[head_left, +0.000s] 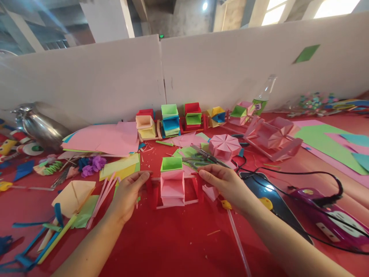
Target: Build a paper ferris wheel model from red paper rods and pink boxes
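Fingers [143, 176] of left hand [127, 197] and right hand [228, 187] pinch red frame [199, 188] holding pink boxes [172, 187].

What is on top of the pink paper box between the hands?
A green box sits on the pink box. It looks empty, but its front wall hides part of its floor. The left hand and right hand hold the red frame.

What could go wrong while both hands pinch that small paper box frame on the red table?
1. The left hand and right hand grip the paper box frame by its thin sides, so squeezing may buckle them.
2. The green box sits on top and could tip off if the frame tilts.
3. The scissors lie just behind it and a black cable runs near the right arm. Either might snag.
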`<move>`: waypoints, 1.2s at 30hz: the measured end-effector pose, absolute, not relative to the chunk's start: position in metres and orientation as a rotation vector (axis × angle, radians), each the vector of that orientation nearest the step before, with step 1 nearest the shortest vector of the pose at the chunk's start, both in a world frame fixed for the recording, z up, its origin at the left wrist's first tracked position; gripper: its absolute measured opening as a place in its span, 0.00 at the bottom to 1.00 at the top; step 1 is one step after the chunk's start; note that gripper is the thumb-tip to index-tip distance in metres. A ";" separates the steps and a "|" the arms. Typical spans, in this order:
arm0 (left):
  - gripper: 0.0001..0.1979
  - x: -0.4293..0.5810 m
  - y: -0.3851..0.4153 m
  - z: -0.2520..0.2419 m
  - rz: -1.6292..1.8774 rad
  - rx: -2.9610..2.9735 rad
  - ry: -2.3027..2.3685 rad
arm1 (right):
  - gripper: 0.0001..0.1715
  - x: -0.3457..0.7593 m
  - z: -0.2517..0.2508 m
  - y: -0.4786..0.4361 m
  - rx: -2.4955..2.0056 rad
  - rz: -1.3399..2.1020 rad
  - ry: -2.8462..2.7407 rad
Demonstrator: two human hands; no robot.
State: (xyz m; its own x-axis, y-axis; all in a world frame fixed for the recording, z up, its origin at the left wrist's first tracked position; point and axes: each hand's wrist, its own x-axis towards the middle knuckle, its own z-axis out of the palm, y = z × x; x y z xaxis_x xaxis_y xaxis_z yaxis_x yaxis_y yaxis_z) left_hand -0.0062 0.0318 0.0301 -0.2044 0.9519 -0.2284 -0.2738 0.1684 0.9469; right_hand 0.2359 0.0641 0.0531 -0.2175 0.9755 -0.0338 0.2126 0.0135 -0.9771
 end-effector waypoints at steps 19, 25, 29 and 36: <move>0.16 -0.019 0.036 0.034 1.220 0.949 1.345 | 0.16 0.234 0.051 0.062 -1.188 1.498 -1.501; 0.15 -0.022 0.036 0.034 1.182 0.949 1.331 | 0.18 0.237 0.052 0.059 -1.188 1.527 -1.517; 0.14 -0.020 0.034 0.035 1.189 0.914 1.313 | 0.15 0.233 0.048 0.057 -1.223 1.434 -1.443; 0.17 -0.015 0.032 0.041 1.183 0.848 1.290 | 0.14 0.227 0.050 0.054 -1.229 1.486 -1.208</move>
State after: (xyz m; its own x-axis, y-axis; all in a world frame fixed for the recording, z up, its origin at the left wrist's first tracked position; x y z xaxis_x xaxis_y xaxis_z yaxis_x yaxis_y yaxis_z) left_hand -0.0153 0.0325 0.0410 -0.1065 0.9610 -0.2554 -0.1714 0.2352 0.9567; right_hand 0.2270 0.0545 0.0499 -0.1672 0.9699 -0.1771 -0.0250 -0.1837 -0.9827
